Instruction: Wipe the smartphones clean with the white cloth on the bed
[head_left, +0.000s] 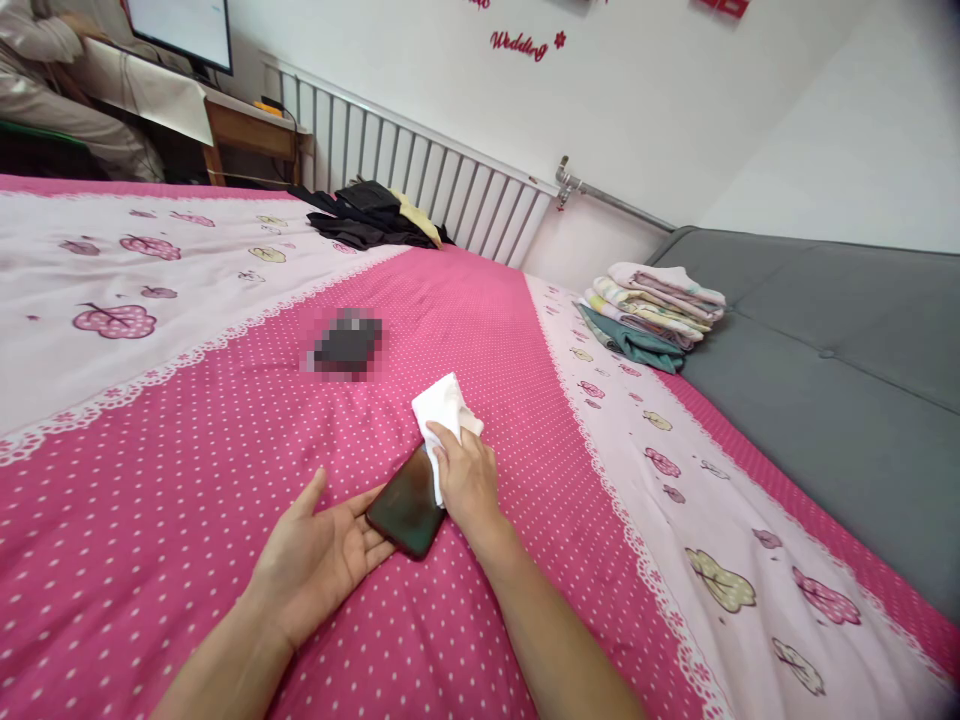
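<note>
A dark phone [405,512] lies screen up over the pink dotted bedspread [225,480], its near end resting on the fingertips of my left hand [319,555], which is palm up with fingers spread. My right hand [465,478] is closed on a white tissue [444,408] and presses it against the far end of the phone's screen. Part of the tissue sticks out beyond my fingers toward the far side of the bed.
A blurred dark object [345,345] lies on the bed beyond the phone. Dark clothes [367,220] are heaped by the radiator [450,180]. Folded cloths [652,310] are stacked at the right edge beside a grey sofa [825,380]. A person [45,80] sits at a desk, far left.
</note>
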